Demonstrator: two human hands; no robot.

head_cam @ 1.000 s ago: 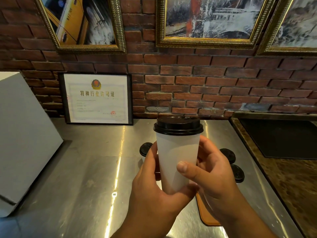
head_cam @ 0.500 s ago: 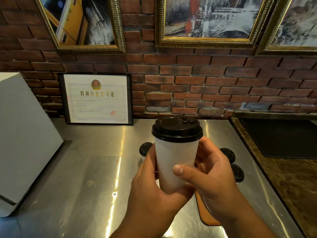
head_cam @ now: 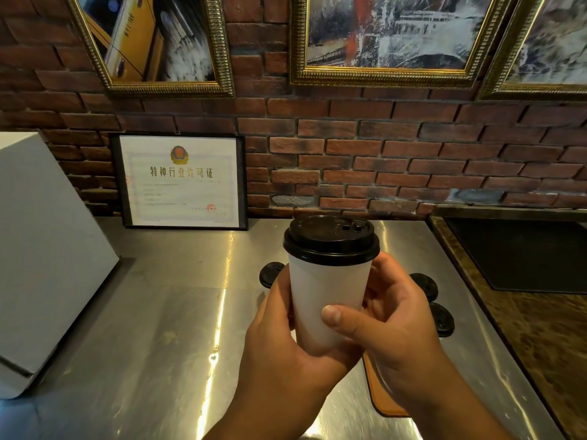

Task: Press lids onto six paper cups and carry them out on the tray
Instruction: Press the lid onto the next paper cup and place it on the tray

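Observation:
A white paper cup [head_cam: 324, 290] with a black lid [head_cam: 331, 239] on top is held upright above the steel counter. My left hand [head_cam: 279, 350] wraps round its lower left side. My right hand [head_cam: 390, 328] grips it from the right, thumb across the front. Three loose black lids lie on the counter behind: one at the left [head_cam: 270, 274] and two at the right [head_cam: 424, 285] [head_cam: 442, 319]. An orange-brown tray [head_cam: 381, 398] shows only as an edge under my right wrist.
A steel counter [head_cam: 158, 328] runs to a brick wall. A white box [head_cam: 41, 249] stands at the left. A framed certificate [head_cam: 181, 182] leans on the wall. A dark stone surface with a black sunken panel [head_cam: 521, 255] lies at the right.
The cup has tipped slightly and come a little lower and nearer, so more of the lid's top shows. Both hands keep their hold.

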